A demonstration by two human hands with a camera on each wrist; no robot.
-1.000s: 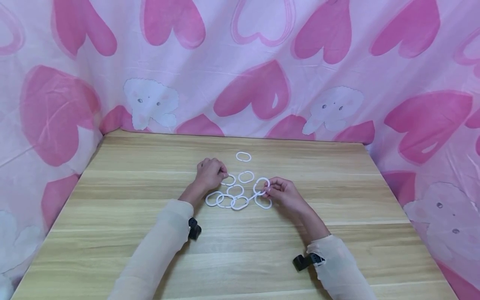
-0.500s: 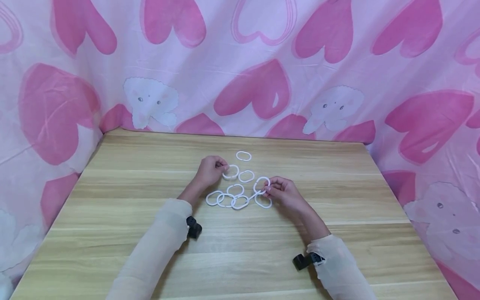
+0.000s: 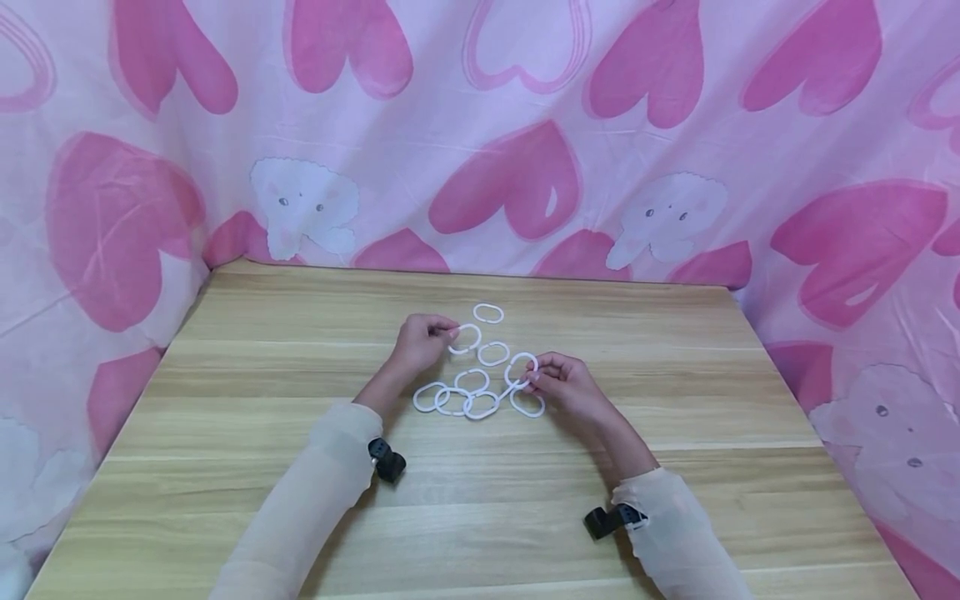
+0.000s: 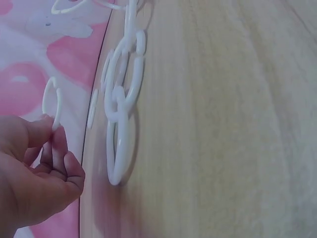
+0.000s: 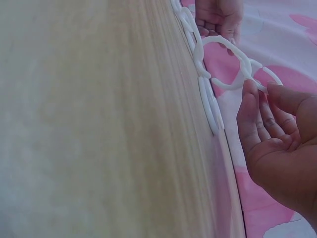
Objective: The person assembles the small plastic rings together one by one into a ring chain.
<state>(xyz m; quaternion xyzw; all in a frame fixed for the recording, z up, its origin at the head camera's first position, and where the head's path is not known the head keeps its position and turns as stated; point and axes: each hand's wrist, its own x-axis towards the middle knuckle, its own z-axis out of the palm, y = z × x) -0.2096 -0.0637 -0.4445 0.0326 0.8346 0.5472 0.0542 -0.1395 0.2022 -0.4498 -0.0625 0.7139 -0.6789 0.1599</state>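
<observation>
White plastic chain links, oval with a small gap, lie mid-table in the head view. My left hand pinches one loose link between thumb and fingertips, raised off the wood. On the right, my right hand pinches the end link of a joined chain. That end stands up from the table, and a slanting link hangs from it. The rest of the chain lies flat, running left. Between the hands lies a separate link.
Another link lies farther back. One link rests just behind the chain, and one sits under the right fingers. The wooden table meets a pink heart-print curtain at the back and sides.
My left hand has lifted its link off the table and brought it slightly back and right. The right hand, holding the chain's end link, has barely moved.
</observation>
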